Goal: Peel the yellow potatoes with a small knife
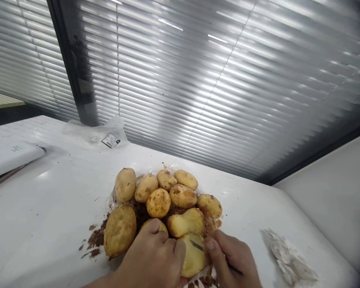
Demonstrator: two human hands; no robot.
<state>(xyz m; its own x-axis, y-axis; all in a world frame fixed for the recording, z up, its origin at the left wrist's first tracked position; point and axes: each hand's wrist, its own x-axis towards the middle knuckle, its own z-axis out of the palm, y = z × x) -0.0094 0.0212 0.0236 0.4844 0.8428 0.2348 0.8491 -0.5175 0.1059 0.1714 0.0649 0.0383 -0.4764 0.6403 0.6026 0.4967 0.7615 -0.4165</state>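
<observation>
Near the bottom centre, my left hand (156, 258) is closed around the left side of a pale, peeled-looking potato (193, 258). My right hand (232, 260) pinches a thin dark tool (234, 269) whose narrow dark blade lies against that potato's upper right face. Just beyond my hands, several yellow potatoes (158, 203) with brown spots sit close together on clear plastic. A large potato (120, 231) rests left of my left hand. Brown scraps (98, 237) lie beside and between the potatoes. My fingers hide part of the held potato and another one behind it.
A clear plastic bag with a label (111, 140) lies at the back left of the white table (63, 192). A white device (12, 158) is at the left edge. Crumpled white tissue (289, 258) lies at the right. Window blinds (174, 80) rise behind.
</observation>
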